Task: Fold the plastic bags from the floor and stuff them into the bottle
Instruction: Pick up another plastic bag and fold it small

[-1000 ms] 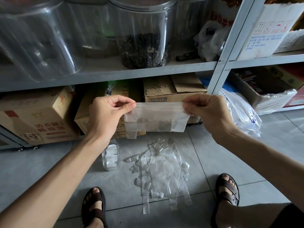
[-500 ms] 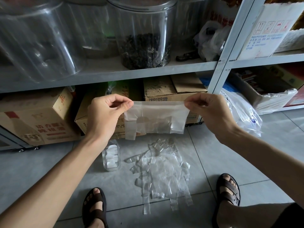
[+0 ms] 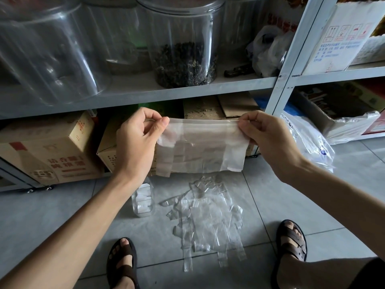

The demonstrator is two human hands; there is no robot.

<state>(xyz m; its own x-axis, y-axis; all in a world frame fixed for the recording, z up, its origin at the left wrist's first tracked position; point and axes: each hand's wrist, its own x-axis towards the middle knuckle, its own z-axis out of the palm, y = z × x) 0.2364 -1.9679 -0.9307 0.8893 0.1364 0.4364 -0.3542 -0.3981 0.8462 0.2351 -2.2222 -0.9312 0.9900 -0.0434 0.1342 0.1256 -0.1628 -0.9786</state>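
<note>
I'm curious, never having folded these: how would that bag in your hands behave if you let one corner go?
Probably floppy: the bag hangs limp below the top edge that the left hand and right hand pinch. Likely very light, since it is thin enough to see through.

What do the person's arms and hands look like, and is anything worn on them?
Both are bare. The left hand and right hand wear no gloves, and no ring shows. The left forearm and right forearm show no sleeve, watch or bracelet up to the frame edge. The visible nails are short.
</note>
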